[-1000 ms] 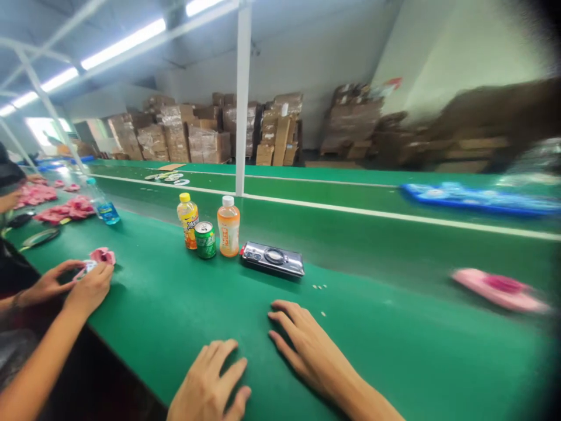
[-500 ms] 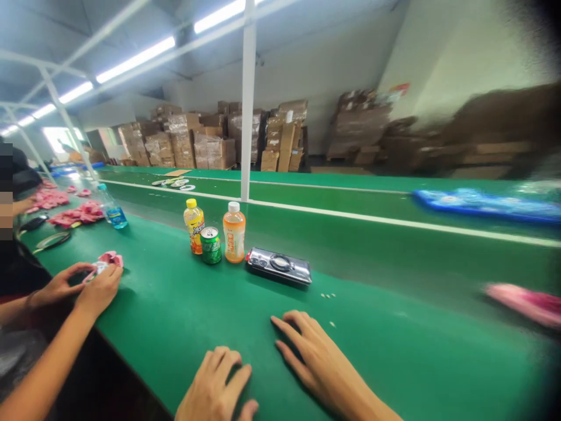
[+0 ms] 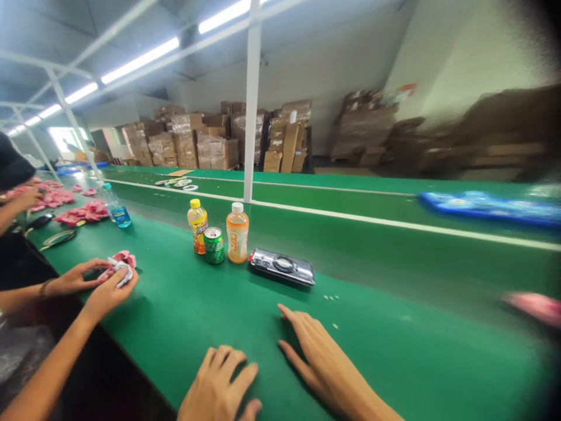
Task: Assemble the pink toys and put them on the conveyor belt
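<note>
My left hand (image 3: 221, 383) rests on the green table (image 3: 184, 316) near its front edge, palm down, with fingers apart and nothing in them. To its right lies my right hand (image 3: 309, 345), also palm down, thumb spread from the fingers and holding nothing. Beyond my right hand is a dark, shiny phone (image 3: 281, 268) with a ring on its back. Left of the phone stand an orange drink bottle (image 3: 237, 234) with a white cap, a green can (image 3: 214, 245) and a yellow-capped bottle (image 3: 197, 227). Small pale bits (image 3: 333, 325) lie near my right fingers.
At left, a co-worker's hands (image 3: 103, 292) hold a pink and white piece (image 3: 120, 269). Pink pieces (image 3: 85, 212) and a blue-liquid bottle (image 3: 118, 207) lie beyond. A white post (image 3: 253, 105) rises behind the drinks. A blue tray (image 3: 486, 204) and a blurred pink item (image 3: 537, 307) are at right.
The view has shifted slightly, moving the scene a little to the right. My right fingers have drawn closer together. The co-worker's hands have turned the pink and white piece. The pink item at right moved further right.
</note>
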Action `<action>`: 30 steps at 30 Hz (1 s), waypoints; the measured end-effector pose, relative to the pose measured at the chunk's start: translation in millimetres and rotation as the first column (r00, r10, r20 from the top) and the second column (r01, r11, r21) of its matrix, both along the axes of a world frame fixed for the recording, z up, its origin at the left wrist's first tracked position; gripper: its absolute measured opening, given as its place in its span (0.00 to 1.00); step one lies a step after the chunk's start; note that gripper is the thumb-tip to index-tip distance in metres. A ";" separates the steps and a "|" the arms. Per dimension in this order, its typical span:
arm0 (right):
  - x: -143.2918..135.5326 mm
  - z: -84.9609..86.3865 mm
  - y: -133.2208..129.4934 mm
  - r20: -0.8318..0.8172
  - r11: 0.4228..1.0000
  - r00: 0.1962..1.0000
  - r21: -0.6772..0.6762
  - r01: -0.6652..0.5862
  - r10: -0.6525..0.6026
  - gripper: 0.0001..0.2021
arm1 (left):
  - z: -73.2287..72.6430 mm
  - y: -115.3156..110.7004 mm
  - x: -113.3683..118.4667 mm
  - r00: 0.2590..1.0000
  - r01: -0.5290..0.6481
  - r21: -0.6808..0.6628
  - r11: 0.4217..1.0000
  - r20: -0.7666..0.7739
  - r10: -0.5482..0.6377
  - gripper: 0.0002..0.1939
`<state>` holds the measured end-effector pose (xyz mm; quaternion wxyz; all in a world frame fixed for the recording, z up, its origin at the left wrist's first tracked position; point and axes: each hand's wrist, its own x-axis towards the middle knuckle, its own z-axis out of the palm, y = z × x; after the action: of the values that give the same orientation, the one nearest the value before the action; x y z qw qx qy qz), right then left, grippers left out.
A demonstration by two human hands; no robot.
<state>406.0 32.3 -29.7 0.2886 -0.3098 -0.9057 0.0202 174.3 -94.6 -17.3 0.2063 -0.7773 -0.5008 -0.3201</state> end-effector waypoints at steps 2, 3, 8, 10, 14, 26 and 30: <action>0.0 0.8 -0.5 -0.007 1.000 1.000 -0.013 -0.006 0.006 0.18 | -2.3 -0.7 3.3 1.000 0.018 -0.006 1.000 0.015 -0.018 0.15; -0.4 1.5 -0.7 0.008 1.000 1.000 -0.019 -0.012 0.012 0.14 | -3.9 -1.8 5.1 0.999 0.028 -0.005 1.000 0.028 -0.027 0.14; -1.2 1.4 -0.5 0.052 1.000 0.998 -0.004 0.022 -0.021 0.11 | -6.6 -10.2 -13.3 0.980 -0.068 -0.124 0.990 0.177 0.089 0.13; 1.6 -1.3 -0.6 0.051 0.999 0.998 -0.020 0.027 -0.026 0.15 | -6.1 -8.6 -44.5 0.917 -0.269 -0.152 0.951 0.261 0.301 0.18; 3.7 -2.6 -0.7 -0.001 0.997 1.000 -0.081 0.005 -0.005 0.20 | -11.3 6.1 -129.1 0.728 -0.612 -0.096 0.785 0.319 0.606 0.37; -267.1 51.8 19.9 -0.167 0.851 0.982 -0.525 -0.013 -0.088 0.19 | 16.3 87.4 -267.5 0.909 -0.317 -0.455 0.832 0.106 0.404 0.15; -303.1 45.4 13.5 -0.081 0.845 0.978 -0.521 0.123 -0.192 0.20 | 12.4 94.1 -268.1 0.945 -0.255 -0.516 0.818 0.044 0.323 0.14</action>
<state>103.0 45.8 15.7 0.2547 -0.4467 -0.8183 0.2569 -93.8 -0.4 -4.8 0.0096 -0.6964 -0.6913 -0.1926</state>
